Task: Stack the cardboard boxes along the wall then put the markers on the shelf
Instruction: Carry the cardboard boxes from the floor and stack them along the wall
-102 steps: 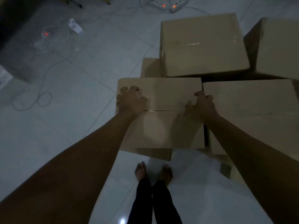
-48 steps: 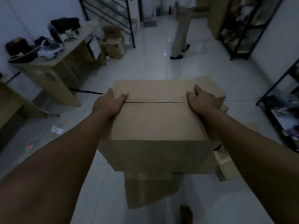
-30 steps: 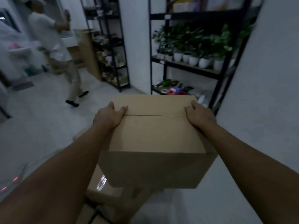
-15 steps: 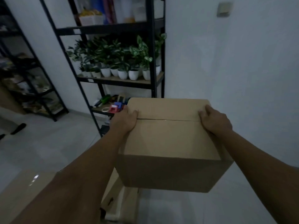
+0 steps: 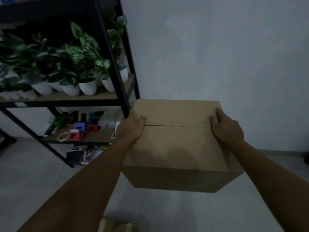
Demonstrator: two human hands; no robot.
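Note:
I carry a closed brown cardboard box [image 5: 177, 148] in the air, above the floor and close to the white wall [image 5: 217, 56]. My left hand [image 5: 131, 127] grips its left top edge, thumb on the lid. My right hand [image 5: 225, 127] grips its right top edge in the same way. A black metal shelf [image 5: 117, 67] stands just left of the box. No markers can be told apart in the dim light.
Potted plants in white pots [image 5: 87, 87] fill the middle shelf board. The lower board holds tape dispensers [image 5: 75, 133] and small clutter. Another cardboard piece [image 5: 115, 226] lies on the tiled floor at the bottom edge. Bare floor runs along the wall under the box.
I lifted the box off the pile, turned right past the desk and a walking person, and now face the wall beside the shelf. Both hands kept their hold.

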